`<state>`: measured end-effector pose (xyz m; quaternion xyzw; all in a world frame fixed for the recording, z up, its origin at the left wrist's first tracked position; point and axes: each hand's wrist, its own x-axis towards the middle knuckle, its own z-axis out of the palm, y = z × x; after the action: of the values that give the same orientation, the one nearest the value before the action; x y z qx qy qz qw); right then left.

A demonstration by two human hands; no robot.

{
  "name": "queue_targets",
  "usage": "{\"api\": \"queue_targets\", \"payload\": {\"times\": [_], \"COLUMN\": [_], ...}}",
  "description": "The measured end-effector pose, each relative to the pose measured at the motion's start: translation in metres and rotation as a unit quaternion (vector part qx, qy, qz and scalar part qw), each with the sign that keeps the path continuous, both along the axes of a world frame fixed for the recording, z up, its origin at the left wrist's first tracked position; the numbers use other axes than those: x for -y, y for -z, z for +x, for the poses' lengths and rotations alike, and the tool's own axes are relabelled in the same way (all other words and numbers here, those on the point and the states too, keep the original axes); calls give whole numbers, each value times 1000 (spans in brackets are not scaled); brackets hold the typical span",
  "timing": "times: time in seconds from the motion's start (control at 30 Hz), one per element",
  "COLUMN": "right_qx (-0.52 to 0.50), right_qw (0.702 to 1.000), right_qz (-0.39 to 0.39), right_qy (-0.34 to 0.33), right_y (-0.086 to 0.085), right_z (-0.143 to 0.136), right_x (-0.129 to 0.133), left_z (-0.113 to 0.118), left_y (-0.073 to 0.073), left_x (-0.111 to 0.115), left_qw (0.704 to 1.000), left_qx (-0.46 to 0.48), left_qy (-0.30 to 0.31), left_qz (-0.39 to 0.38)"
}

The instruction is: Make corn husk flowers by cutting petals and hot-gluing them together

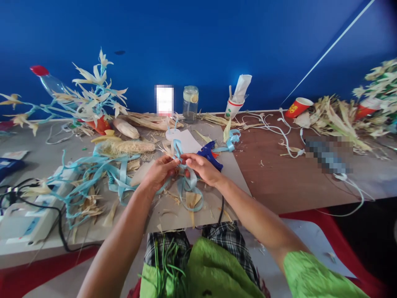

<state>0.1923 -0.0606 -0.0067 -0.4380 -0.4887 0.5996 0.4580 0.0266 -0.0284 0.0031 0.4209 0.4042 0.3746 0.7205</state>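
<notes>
My left hand is closed, its thumb and fingers pinching a light blue ribbon over the middle of the table. My right hand meets it there, fingertips closed on the same ribbon. Loops of this ribbon hang below both hands, and pale husk strips stick out beside the left fingers; the exact grip is partly hidden. Just behind my right hand lies a blue glue gun. A dry husk piece rests under the hanging loops. To the left spreads a tangle of blue-wrapped stems.
Husk flowers stand in a red cup at the back left, near corn cobs. A glass jar and a paper cup line the wall. White cables run right; a power strip sits left.
</notes>
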Motion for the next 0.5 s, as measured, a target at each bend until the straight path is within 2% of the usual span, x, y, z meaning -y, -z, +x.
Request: {"api": "queue_targets", "payload": {"times": [0.1,0.23,0.37,0.43,0.5], "right_qx": [1,19,-6,-31,-49], "right_qw": [999,998,994,994,995], "right_qz": [-30,-59,-100,-103,-74], "right_qy": [-35,-10,-49,-21,53], "right_y": [0,4,5,5,8], "right_z": [-1,1,3,3,3], "right_x": [0,-2,-2,-3,-6], "left_z": [-1,-1,-1,-1,-1], "left_y": [5,9,8,7,7], "left_x": [-2,-3,-3,-3,-3], "left_qw": [1000,998,998,997,996], "left_qx": [-20,-42,-49,-60,-69], "left_qy": [6,4,5,-2,-15], "left_qz": [15,38,47,55,62]}}
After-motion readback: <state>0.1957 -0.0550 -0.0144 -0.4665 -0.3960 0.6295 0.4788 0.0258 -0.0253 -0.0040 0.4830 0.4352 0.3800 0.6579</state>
